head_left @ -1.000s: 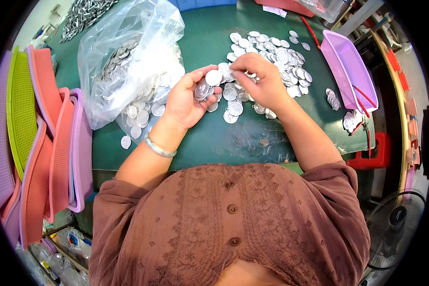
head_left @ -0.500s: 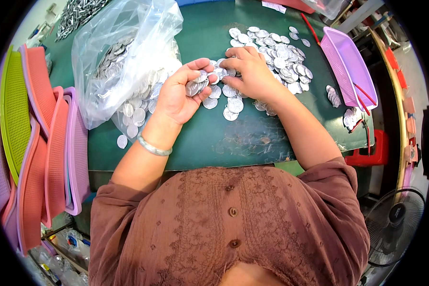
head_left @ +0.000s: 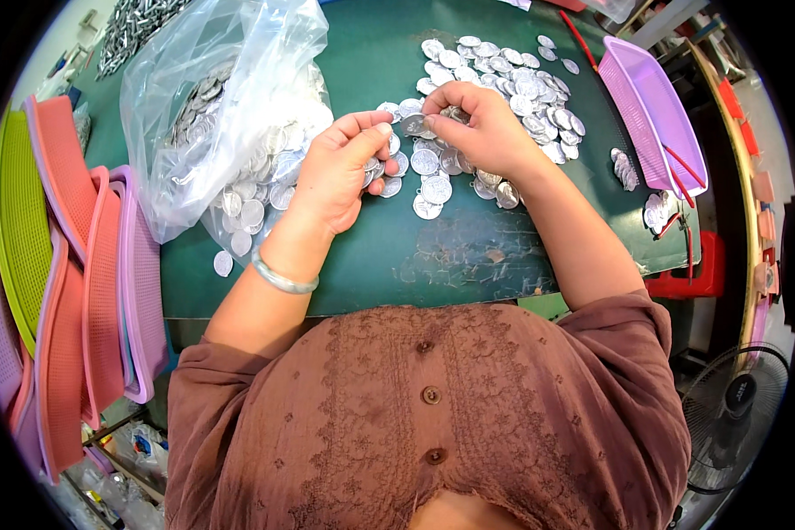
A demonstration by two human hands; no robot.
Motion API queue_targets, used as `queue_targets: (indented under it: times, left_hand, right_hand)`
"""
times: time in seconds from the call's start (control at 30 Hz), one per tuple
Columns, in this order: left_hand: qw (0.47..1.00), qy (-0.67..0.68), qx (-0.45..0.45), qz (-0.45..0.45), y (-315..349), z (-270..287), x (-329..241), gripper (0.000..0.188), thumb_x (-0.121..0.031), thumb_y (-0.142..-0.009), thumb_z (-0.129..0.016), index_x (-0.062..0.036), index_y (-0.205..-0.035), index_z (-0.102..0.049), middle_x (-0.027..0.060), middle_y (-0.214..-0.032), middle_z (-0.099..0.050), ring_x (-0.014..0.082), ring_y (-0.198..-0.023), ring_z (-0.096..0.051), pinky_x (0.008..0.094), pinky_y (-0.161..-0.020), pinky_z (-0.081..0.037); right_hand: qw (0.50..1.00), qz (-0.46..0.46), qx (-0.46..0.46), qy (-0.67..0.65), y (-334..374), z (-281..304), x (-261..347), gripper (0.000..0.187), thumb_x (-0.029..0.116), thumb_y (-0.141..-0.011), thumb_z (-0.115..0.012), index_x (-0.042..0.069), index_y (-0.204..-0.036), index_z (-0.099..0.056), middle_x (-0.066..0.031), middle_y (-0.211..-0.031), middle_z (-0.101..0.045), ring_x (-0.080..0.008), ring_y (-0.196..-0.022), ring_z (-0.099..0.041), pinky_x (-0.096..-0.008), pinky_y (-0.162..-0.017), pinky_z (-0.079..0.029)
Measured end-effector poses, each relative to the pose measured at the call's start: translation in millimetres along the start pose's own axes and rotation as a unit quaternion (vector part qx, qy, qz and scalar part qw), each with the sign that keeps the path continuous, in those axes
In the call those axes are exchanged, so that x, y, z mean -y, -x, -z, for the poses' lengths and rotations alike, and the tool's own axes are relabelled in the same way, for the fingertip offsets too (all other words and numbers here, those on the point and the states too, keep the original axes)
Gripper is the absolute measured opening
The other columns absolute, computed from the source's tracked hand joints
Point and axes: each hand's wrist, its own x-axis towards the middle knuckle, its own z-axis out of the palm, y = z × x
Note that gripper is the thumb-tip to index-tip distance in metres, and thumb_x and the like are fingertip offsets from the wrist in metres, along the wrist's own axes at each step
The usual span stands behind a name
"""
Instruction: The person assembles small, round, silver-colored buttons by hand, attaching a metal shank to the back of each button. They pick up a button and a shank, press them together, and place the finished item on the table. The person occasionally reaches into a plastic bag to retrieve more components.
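My left hand, a bracelet on its wrist, is curled round several round silver medals that show between its fingers. Its thumb is bent against the fingertips. Across from it, my right hand pinches a single silver medal between thumb and forefinger. Loose medals lie on the green table beneath and between the hands. A larger pile of medals spreads beyond my right hand. At left, a clear plastic bag lies with its mouth towards me, medals inside and spilling out.
Pink, purple and green plastic baskets are stacked at the left. A purple basket with red-handled tools stands at the right edge, small medal stacks beside it. Metal parts lie far left. A fan stands lower right.
My left hand has turned and closed more over its medals. My right hand has drawn back from the loose pile, raising one medal in a pinch.
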Motion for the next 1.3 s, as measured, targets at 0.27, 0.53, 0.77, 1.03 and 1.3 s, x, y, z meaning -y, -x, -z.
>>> queue_targets:
  times: [0.27, 0.53, 0.77, 1.03, 1.3]
  left_hand:
    - [0.999, -0.029, 0.022, -0.007, 2.9, -2.3, 2.5, 0.012, -0.016, -0.083, -0.055, -0.0048, -0.081, -0.057, 0.0014, -0.065, -0.051, 0.0094, -0.053, -0.050, 0.0181, -0.040, -0.032]
    - [1.000, -0.002, 0.028, 0.003, 0.2, 0.1, 3.1, 0.012, -0.017, -0.083, -0.054, -0.0057, -0.079, -0.055, 0.0010, -0.066, -0.051, 0.0092, -0.055, -0.050, 0.0192, -0.041, -0.032]
    - [1.000, 0.003, 0.025, 0.001, -1.1, 2.1, 3.5, 0.015, -0.021, -0.085, -0.053, -0.0061, -0.085, -0.054, -0.0001, -0.068, -0.051, 0.0087, -0.058, -0.049, 0.0188, -0.043, -0.034]
    - [0.998, 0.012, 0.035, -0.041, 2.6, -4.8, 6.3, 0.012, -0.013, -0.081, -0.059, -0.0045, -0.088, -0.054, 0.0007, -0.073, -0.055, 0.0081, -0.060, -0.051, 0.0178, -0.044, -0.035]
    - [0.971, -0.119, -0.021, -0.205, 3.5, -2.9, 10.8, 0.012, -0.006, -0.076, -0.062, -0.0022, -0.087, -0.060, 0.0003, -0.073, -0.055, 0.0035, -0.059, -0.048, 0.0159, -0.045, -0.036]
  right_hand:
    - [0.982, 0.030, 0.030, -0.186, 6.9, -3.1, 2.4, 0.018, 0.011, -0.081, -0.054, -0.002, -0.092, -0.058, -0.0016, -0.075, -0.057, -0.0071, -0.069, -0.051, -0.0203, -0.061, -0.042]
    - [0.972, -0.021, 0.059, -0.228, 7.6, 1.0, 3.5, 0.019, 0.012, -0.081, -0.053, -0.001, -0.094, -0.058, -0.0009, -0.073, -0.057, -0.0071, -0.066, -0.050, -0.0194, -0.057, -0.041]
    - [0.964, -0.074, 0.087, -0.239, 9.6, 1.4, 4.3, 0.015, 0.011, -0.078, -0.056, 0.000, -0.088, -0.057, -0.0038, -0.072, -0.059, -0.0081, -0.062, -0.052, -0.0185, -0.056, -0.041]
    - [0.914, -0.071, 0.082, -0.391, 8.4, -3.3, 3.0, 0.013, 0.006, -0.078, -0.055, 0.000, -0.089, -0.053, -0.0073, -0.075, -0.060, -0.0109, -0.064, -0.055, -0.0220, -0.060, -0.045]
    - [0.985, 0.044, 0.002, -0.168, 11.8, -12.4, -2.9, 0.015, 0.005, -0.077, -0.059, -0.002, -0.091, -0.058, -0.0022, -0.076, -0.059, -0.0064, -0.068, -0.053, -0.0207, -0.062, -0.043]
